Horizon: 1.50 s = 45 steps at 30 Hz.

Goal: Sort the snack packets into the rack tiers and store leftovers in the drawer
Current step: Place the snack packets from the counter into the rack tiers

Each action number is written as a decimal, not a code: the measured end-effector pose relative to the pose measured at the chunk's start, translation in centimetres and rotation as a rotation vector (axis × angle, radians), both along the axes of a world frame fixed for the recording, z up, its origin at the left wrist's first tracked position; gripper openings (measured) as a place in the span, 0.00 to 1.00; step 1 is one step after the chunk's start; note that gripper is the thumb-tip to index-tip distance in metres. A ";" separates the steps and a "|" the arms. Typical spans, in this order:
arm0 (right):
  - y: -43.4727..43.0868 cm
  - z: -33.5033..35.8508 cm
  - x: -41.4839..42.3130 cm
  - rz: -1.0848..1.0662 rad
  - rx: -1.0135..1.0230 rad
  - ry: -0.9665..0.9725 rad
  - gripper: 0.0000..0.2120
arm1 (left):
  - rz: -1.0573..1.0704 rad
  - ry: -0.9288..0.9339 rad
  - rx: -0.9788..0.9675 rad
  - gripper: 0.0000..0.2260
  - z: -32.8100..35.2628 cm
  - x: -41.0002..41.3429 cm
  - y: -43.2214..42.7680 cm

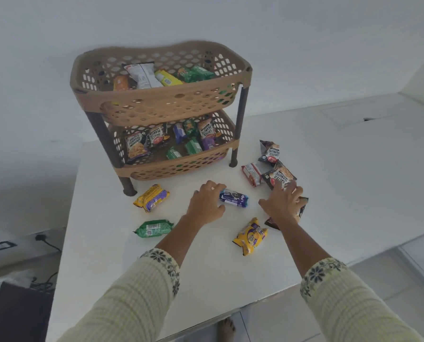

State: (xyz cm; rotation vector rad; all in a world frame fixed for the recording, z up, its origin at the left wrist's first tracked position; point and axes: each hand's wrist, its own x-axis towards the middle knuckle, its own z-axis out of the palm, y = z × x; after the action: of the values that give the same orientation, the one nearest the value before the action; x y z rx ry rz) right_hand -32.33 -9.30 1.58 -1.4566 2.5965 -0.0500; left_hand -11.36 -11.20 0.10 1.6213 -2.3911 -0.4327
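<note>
A tan two-tier rack (156, 99) stands at the back of the white table (102, 243), with several snack packets in each tier. My left hand (206, 206) closes around a blue biscuit packet (234, 198) lying on the table. My right hand (282, 203) rests on a dark peanut packet (302, 206), fingers spread over it. Loose on the table lie a yellow-purple packet (151, 197), a green packet (154, 228), a yellow packet (250, 236), a red-white packet (251, 174) and two salted peanut packets (270, 151) (280, 177).
The table's front edge runs just past my sleeves, with tiled floor and my foot (227, 329) below. A wall socket with a plugged cable (42, 237) sits low on the left. A dark mat (16, 314) lies at the bottom left.
</note>
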 end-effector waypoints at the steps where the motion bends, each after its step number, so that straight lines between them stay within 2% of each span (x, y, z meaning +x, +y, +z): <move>1: 0.4 -0.1 -0.6 -0.028 0.011 0.007 0.38 | -0.021 -0.016 -0.002 0.27 0.0 -0.9 -0.3; 5: 1.6 -0.5 -2.6 -0.154 0.017 -0.110 0.43 | -0.104 -0.125 0.024 0.33 -0.4 -3.7 -1.4; 8: 2.2 -0.8 -3.4 -0.220 0.017 -0.248 0.46 | -0.139 -0.194 0.102 0.32 -1.1 -4.9 -2.0; 13: 1.9 -0.8 -4.1 -0.205 -0.060 -0.322 0.36 | -0.099 -0.298 0.047 0.22 -1.8 -5.2 -2.5; 16: 1.0 -0.1 -4.3 -0.210 -0.131 -0.343 0.33 | -0.048 -0.239 0.005 0.22 -1.7 -4.8 -2.7; 20: -0.4 2.1 -3.9 -0.188 -0.331 -0.379 0.31 | 0.042 -0.024 -0.068 0.20 0.3 -4.2 -2.9; 25: -2.9 7.8 -2.5 -0.060 -0.634 -0.471 0.25 | 0.118 0.267 -0.317 0.18 6.6 -3.9 -4.1; 29: -5.3 14.4 -0.4 0.095 -0.816 -0.535 0.25 | 0.176 0.387 -0.467 0.22 13.8 -3.0 -4.9; 31: -6.5 17.9 1.0 0.210 -0.908 -0.567 0.24 | 0.206 0.423 -0.525 0.20 17.6 -2.0 -5.5; 35: -9.4 24.0 4.4 0.466 -1.023 -0.546 0.19 | 0.311 0.386 -0.599 0.20 24.3 0.9 -7.2; 38: -12.0 27.2 6.9 0.595 -1.019 -0.503 0.18 | 0.408 0.319 -0.628 0.22 27.6 4.0 -9.2; 45: -17.9 28.5 12.4 0.730 -0.781 -0.512 0.17 | 0.574 0.071 -0.415 0.19 28.1 9.9 -14.0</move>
State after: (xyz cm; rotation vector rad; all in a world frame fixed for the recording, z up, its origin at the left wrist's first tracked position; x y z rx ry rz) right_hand -19.97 -27.22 30.08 -2.1512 1.5553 -1.2487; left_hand -1.47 -25.25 28.21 1.9215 -1.6952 0.1042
